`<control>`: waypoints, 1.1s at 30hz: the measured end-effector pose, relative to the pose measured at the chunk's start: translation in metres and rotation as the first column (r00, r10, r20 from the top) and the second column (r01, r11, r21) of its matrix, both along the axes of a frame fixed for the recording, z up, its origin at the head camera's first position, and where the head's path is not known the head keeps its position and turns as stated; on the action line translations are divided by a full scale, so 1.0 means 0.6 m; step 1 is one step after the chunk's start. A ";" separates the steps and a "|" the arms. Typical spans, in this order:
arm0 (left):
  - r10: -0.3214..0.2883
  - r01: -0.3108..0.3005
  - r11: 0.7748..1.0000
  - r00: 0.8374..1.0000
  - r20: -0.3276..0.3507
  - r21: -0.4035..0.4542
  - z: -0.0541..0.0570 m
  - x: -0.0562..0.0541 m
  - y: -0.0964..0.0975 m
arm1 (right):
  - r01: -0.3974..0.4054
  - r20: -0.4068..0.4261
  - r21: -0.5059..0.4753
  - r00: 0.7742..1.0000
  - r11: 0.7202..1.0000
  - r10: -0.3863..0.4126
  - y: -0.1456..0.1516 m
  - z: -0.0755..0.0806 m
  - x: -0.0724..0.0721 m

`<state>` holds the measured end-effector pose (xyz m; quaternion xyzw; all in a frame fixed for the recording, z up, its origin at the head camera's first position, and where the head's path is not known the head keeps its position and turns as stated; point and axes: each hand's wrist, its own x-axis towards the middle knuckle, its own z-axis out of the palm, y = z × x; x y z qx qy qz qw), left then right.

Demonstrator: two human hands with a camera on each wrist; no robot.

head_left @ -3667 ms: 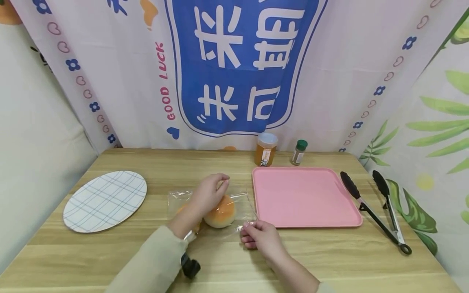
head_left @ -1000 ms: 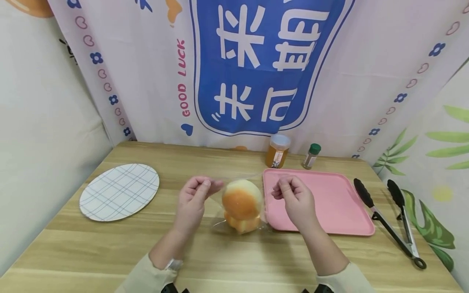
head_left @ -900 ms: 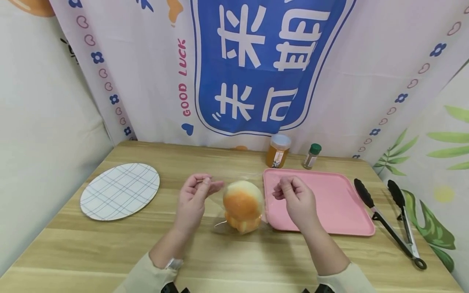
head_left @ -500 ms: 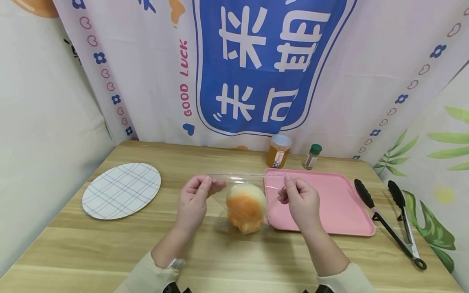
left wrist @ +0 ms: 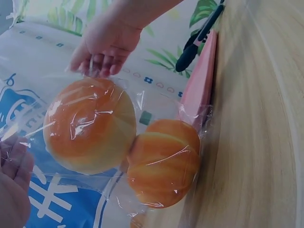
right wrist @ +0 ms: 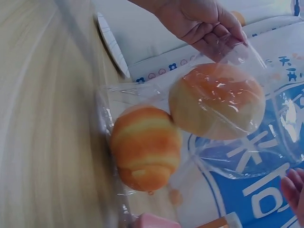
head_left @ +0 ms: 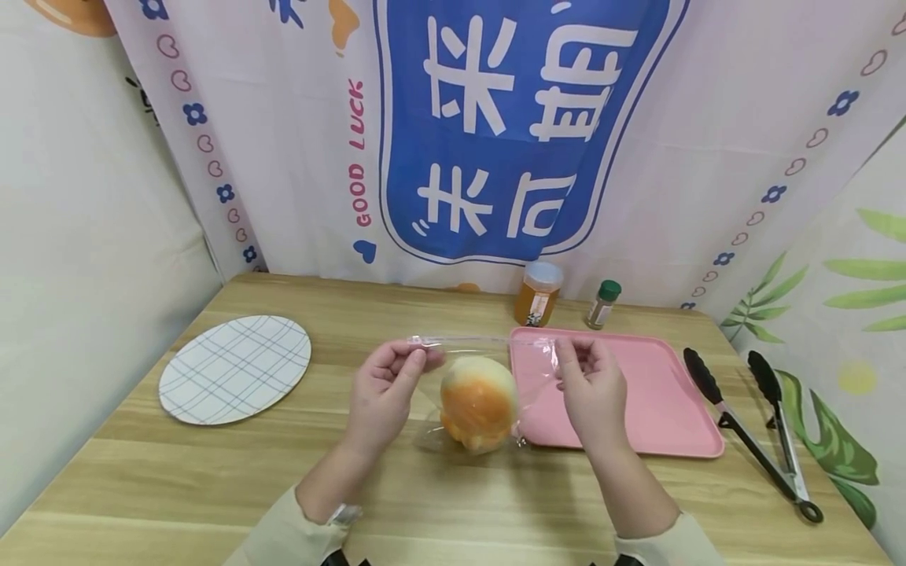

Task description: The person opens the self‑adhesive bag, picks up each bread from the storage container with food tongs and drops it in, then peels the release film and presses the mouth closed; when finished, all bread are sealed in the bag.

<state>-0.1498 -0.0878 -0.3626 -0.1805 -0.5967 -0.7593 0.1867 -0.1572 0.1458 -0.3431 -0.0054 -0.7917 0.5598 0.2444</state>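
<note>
Clear plastic makes parts of a bag (head_left: 460,346) hard to trace; mainly its straight top edge and scattered glints give away its outline. Two buns are inside. From the head, a round bun (head_left: 479,393) covers most of a ridged bun (right wrist: 146,147), which the wrist views show in full, lower down and against it. Whether the bag's lower end touches the wooden table (head_left: 212,487) is hard to tell. In each wrist view the nearer hand is cut off by the frame, and the pale sleeves (head_left: 290,534) run out of the head view's bottom edge.

Nearly four seconds earlier the bag lay flat on the table, with the left hand over it; now it hangs upright, its top pulled taut. The checked plate (head_left: 235,369), pink tray (head_left: 637,393) and black-tipped tongs (head_left: 750,440) have not been moved.

The left hand (head_left: 382,393) pinches one upper corner of the bag between thumb and fingers, and the right hand (head_left: 593,393) pinches the other. The bag spans the gap between them, the round bun just below fingertip level and the ridged bun beneath it, near the tray's left edge.
</note>
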 end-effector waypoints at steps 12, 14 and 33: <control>-0.070 0.074 0.997 0.992 -0.102 0.032 0.004 0.005 0.011 | -0.228 -0.407 0.547 0.769 0.806 0.493 -0.079 0.060 0.011; -0.094 0.099 0.995 0.987 -0.131 0.030 0.003 0.004 0.013 | -0.276 -0.336 0.569 0.782 0.774 0.525 -0.095 0.067 0.007; -0.077 0.052 0.990 0.977 -0.198 -0.128 0.008 0.009 0.017 | -0.398 -0.138 0.666 0.765 0.631 0.629 -0.114 0.092 -0.013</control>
